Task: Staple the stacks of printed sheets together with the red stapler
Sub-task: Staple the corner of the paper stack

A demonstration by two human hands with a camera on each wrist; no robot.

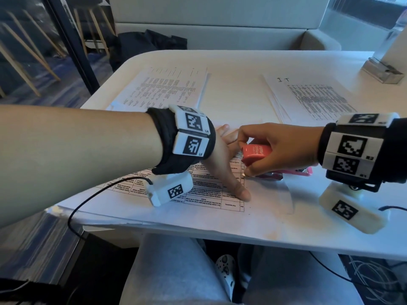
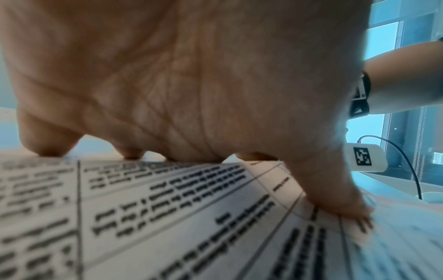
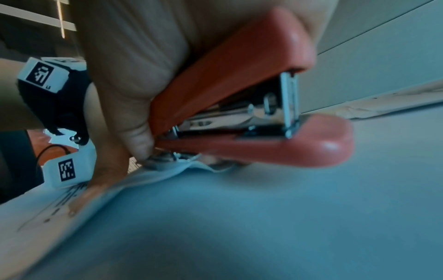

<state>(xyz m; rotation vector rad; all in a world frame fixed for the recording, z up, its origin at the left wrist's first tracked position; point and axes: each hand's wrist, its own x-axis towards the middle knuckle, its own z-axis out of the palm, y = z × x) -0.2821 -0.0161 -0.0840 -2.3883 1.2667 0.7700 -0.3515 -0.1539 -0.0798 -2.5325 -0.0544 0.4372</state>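
The right hand [image 1: 271, 148] has its fingers wrapped round the red stapler [image 1: 255, 154], nose at the corner of the near stack of sheets [image 1: 198, 194]. The left hand [image 1: 222, 164], fingers straight, presses that stack to the surface [image 1: 275, 225]. Stapling looks underway; next, a firm squeeze.

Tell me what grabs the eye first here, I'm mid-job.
The red stapler, gripped in the right hand at the corner of the near printed stack on the table's front edge. The left hand presses flat on that stack beside it. Two more printed stacks lie further back.
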